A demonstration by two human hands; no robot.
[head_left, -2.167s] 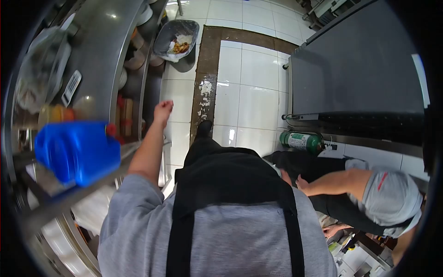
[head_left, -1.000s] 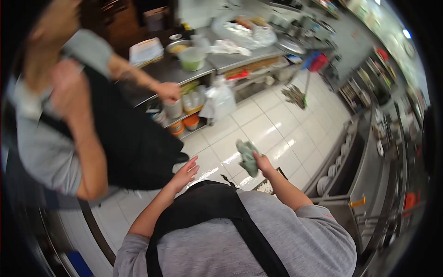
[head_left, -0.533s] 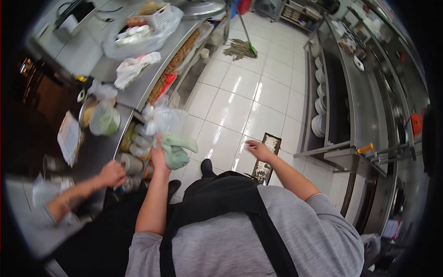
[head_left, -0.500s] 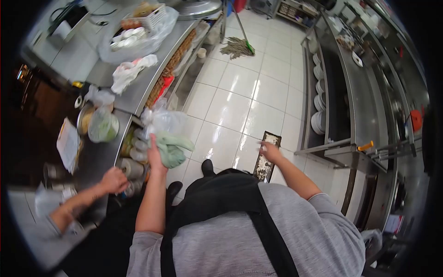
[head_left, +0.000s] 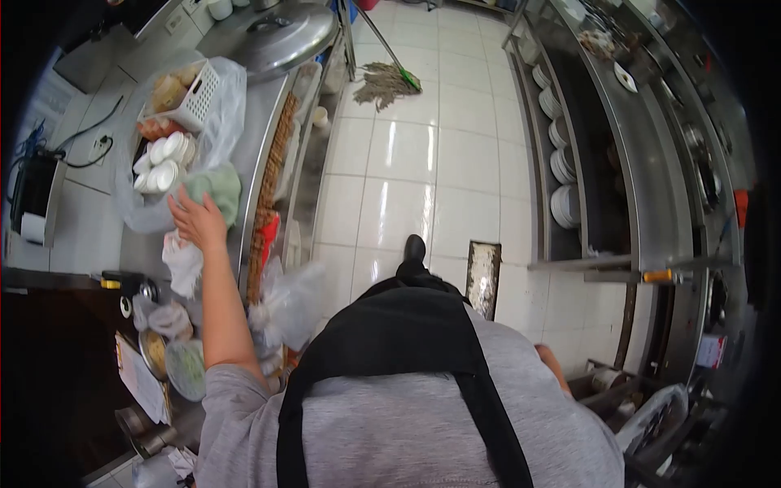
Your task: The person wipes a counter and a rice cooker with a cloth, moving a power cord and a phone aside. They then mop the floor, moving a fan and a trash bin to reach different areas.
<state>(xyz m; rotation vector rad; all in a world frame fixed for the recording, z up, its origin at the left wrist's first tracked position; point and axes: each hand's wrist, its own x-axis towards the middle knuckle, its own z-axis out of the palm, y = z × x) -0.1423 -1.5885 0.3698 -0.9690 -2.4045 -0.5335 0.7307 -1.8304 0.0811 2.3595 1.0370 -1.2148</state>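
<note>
My left hand [head_left: 198,220] reaches over the steel counter with its fingers spread, touching the edge of a crumpled green cloth [head_left: 224,192]. The cloth rests against a clear plastic bag [head_left: 230,98] that lies around white lidded cups [head_left: 165,163] and a white basket [head_left: 195,96] of food. Just below my hand is a white cloth [head_left: 184,264] with reddish marks. Only a bit of my right arm shows at my side; the right hand itself is hidden behind my body.
A mop [head_left: 390,84] stands on the white tiled floor [head_left: 390,154] ahead. A floor drain [head_left: 484,281] lies near my feet. On the right runs steel shelving with stacked plates [head_left: 564,206]. A large metal lid [head_left: 281,39] sits at the counter's far end.
I have stepped forward. My left hand has carried the green cloth from beside the counter onto it, and its fingers have spread. My right hand has dropped out of sight, and the co-worker's arm is gone.
</note>
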